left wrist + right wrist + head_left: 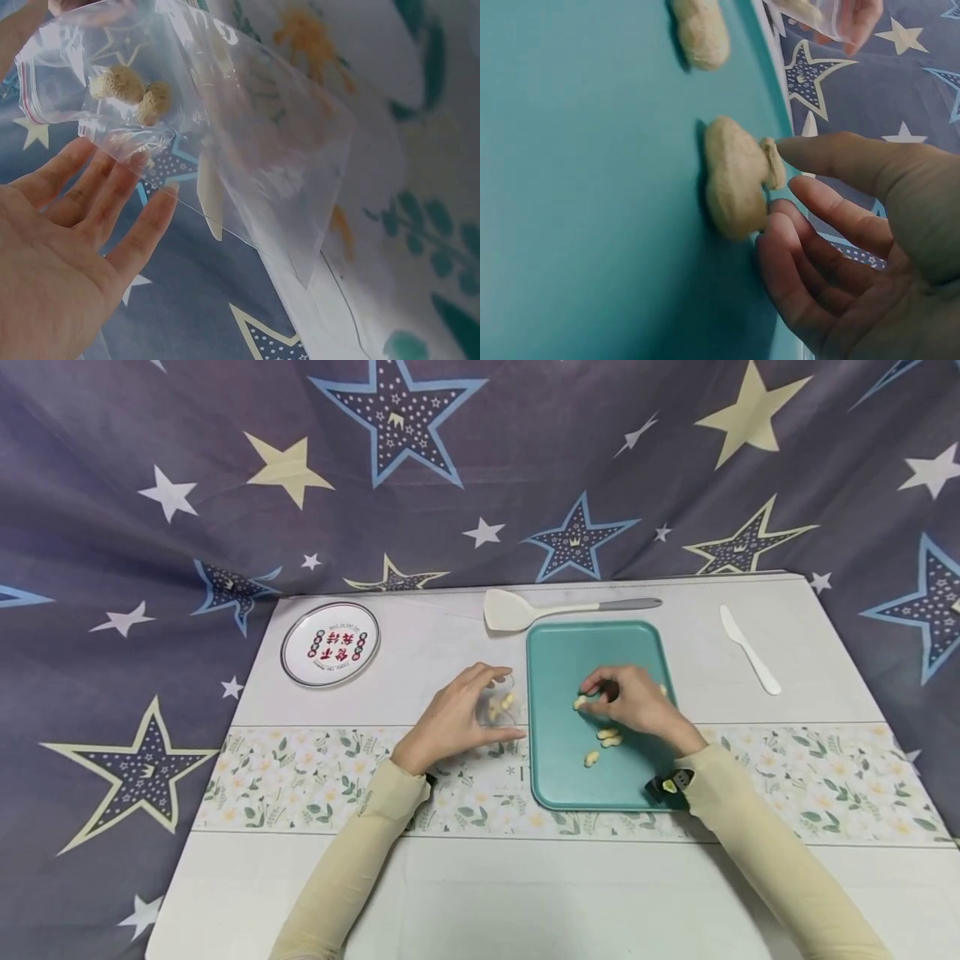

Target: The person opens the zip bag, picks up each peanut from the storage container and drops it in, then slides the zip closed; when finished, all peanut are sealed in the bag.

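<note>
In the head view my right hand [630, 697] is over the teal tray [555, 777], a peanut [580, 702] pinched at its fingertips. Unshelled peanuts [609, 737] lie on the tray below that hand, and another peanut [591, 759] sits nearer the front. The right wrist view shows a large peanut [733, 180] close by, with thumb and fingers curled beside it. To the tray's left, my left hand [457, 714] has thumb and fingers spread about a clear zip bag [277, 150]. Its nearly straight fingers touch the bag's edge, and peanuts [120, 84] show inside.
A white spatula [510, 610] with a grey handle lies behind the tray. At the right is a white plastic knife [750, 652]. A round white plate [330, 643] with red lettering stands at the back left. A starry curtain [525, 460] hangs behind the table.
</note>
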{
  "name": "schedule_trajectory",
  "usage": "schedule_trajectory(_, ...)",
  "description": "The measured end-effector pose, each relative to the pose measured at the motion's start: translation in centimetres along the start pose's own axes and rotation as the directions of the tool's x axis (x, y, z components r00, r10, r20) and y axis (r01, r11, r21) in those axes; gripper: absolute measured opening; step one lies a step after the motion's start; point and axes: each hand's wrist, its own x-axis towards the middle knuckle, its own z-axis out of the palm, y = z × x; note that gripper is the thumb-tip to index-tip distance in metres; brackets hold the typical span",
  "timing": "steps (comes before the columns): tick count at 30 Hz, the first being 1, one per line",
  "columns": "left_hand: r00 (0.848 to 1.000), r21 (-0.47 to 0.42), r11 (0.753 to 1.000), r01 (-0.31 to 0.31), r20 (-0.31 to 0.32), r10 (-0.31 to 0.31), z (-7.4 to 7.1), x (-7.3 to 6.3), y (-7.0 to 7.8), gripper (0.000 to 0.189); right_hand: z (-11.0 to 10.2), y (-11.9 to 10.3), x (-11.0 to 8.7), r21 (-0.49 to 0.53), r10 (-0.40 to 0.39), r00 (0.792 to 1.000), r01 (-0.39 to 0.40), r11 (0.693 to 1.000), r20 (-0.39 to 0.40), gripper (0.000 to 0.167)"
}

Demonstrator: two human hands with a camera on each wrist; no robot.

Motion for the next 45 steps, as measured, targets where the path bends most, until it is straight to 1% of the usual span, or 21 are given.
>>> schedule_trajectory(5,1.000,-0.007,1.000,-0.011,-0.011,0.011,-0.1,0.1,0.0,0.095,0.4,-0.2,0.0,-0.025,-0.002,1.000,0.002,1.000,0.006,0.020)
schedule_trajectory(11,1.000,-0.007,1.000,-0.021,-0.017,0.021,-0.2,0.3,0.1,0.095,0.8,-0.4,0.2,-0.039,-0.020,1.000,0.021,0.999,0.013,0.016)
schedule_trajectory(14,1.000,0.003,1.000,-0.021,-0.013,0.021,-0.1,0.3,0.1,0.095,1.0,-0.4,0.2,-0.033,-0.040,0.999,0.040,0.999,0.017,0.012)
schedule_trajectory(17,1.000,0.014,1.000,-0.018,-0.010,0.018,-0.1,0.3,0.1,0.095,1.1,-0.4,0.1,-0.035,-0.041,0.999,0.042,0.999,0.020,0.009)
schedule_trajectory(24,0.999,0.008,1.000,-0.026,-0.019,0.026,0.0,0.3,0.1,0.096,1.4,-0.3,0.0,-0.045,-0.045,0.999,0.046,0.998,0.017,0.008)
schedule_trajectory(30,1.000,-0.005,1.000,-0.021,-0.015,0.021,0.1,0.3,0.2,0.095,1.5,-0.5,-0.1,-0.024,-0.052,0.999,0.052,0.998,0.004,0.008)
schedule_trajectory(37,1.000,-0.019,1.000,-0.018,-0.009,0.018,0.2,0.4,0.3,0.096,1.6,-1.5,0.0,0.015,-0.064,0.998,0.065,0.998,-0.022,0.007)
schedule_trajectory(45,0.999,-0.033,0.999,-0.027,-0.025,0.027,0.4,0.3,0.4,0.093,1.4,-3.6,0.1,0.053,-0.103,0.994,0.105,0.993,-0.039,0.007)
